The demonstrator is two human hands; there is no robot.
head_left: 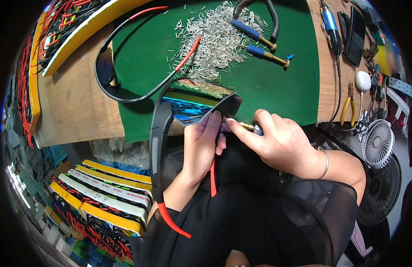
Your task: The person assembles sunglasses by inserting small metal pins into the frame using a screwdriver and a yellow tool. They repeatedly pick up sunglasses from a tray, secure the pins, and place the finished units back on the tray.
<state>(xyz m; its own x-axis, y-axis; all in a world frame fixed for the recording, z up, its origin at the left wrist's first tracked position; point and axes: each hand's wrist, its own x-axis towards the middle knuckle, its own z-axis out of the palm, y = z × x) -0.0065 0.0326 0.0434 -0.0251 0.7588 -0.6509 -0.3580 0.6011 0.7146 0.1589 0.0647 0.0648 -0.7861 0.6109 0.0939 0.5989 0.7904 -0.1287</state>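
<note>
My left hand (205, 147) grips a pair of black sunglasses (168, 120) with blue mirrored lenses and red temple tips, held near the hinge at the front edge of the green mat (277, 84). My right hand (277, 142) pinches a small brass-tipped tool (249, 127) whose tip points at the hinge beside my left fingertips. A second pair of black sunglasses (109, 75) with a red temple end lies open on the mat's left side. Behind them a heap of small silver pins (217, 40) is spread over the mat.
Two blue-handled brass-tipped drivers (259, 42) and a black hose lie by the pins. On the wooden bench at right are a blue rotary tool (330, 26), yellow-handled pliers (348, 104) and cables. A white fan (378, 142) stands right. Stacks of packed sunglasses (99, 196) sit lower left.
</note>
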